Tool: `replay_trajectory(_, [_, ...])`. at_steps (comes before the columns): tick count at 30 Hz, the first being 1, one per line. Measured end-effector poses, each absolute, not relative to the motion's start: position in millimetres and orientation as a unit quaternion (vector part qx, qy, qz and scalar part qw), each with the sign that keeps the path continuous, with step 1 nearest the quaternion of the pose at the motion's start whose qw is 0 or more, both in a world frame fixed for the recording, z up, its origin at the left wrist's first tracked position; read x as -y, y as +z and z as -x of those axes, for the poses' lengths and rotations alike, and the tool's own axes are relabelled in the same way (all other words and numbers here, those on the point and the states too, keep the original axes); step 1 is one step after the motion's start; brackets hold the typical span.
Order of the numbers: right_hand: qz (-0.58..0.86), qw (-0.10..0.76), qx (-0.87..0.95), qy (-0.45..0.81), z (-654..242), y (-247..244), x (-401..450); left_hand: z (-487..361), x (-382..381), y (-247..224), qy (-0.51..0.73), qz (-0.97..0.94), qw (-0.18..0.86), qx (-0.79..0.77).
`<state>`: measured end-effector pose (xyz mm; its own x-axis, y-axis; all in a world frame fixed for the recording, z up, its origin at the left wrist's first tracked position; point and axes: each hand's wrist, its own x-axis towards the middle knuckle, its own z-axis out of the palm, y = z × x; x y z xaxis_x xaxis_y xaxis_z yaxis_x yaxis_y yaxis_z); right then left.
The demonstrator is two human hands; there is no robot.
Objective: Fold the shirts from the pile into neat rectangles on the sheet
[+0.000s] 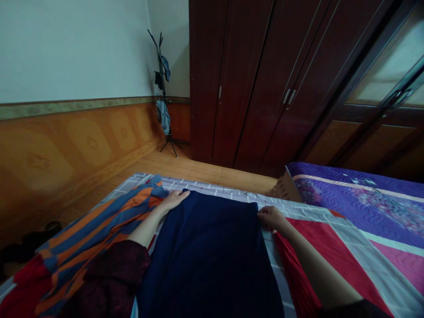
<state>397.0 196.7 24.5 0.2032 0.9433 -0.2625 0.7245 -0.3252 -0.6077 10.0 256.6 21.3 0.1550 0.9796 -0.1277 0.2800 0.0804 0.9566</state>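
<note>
A dark blue garment [215,251] is spread out on the bed, its far edge nearly straight; its exact kind does not show. My left hand [175,199] holds the far left corner, with the fingertips at the edge of the cloth. At the far right corner, my right hand [270,217] pinches the cloth between thumb and fingers. An orange-and-blue striped cloth [109,221] lies rumpled beside my left forearm. Under and beside my right forearm is a red cloth [323,238]. The near end of the garment runs out of view.
The bed has a grey checked sheet [228,192]. A purple patterned bedcover [361,190] lies to the right, near a cardboard box [287,185]. Beyond stand a dark red wardrobe [245,88] and a coat stand [162,84] hung with clothes and a cap.
</note>
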Motion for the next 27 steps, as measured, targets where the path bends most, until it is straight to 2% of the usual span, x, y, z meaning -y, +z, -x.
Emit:
replay_trajectory(5, [0.750, 0.190, 0.552, 0.312, -384, 11, -222, -17, -258, 3, 0.383, -0.585, 0.506, -0.505])
replay_trajectory(11, [0.749, 0.230, 0.558, 0.275, -385, 5, -219, -5, -271, -8, 0.410, -0.506, 0.566, -0.506])
replay_trajectory(18, [0.756, 0.222, 0.577, 0.214, -387, -5, -214, -16, -275, -14, 0.359, -0.550, 0.574, -0.490])
replay_trajectory(23, [0.767, 0.211, 0.579, 0.180, -384, -7, -215, -27, -267, -12, 0.281, -0.660, 0.478, -0.507])
replay_trajectory(27, [0.768, 0.229, 0.570, 0.180, -387, -8, -216, -27, -267, -10, 0.292, -0.696, 0.414, -0.510])
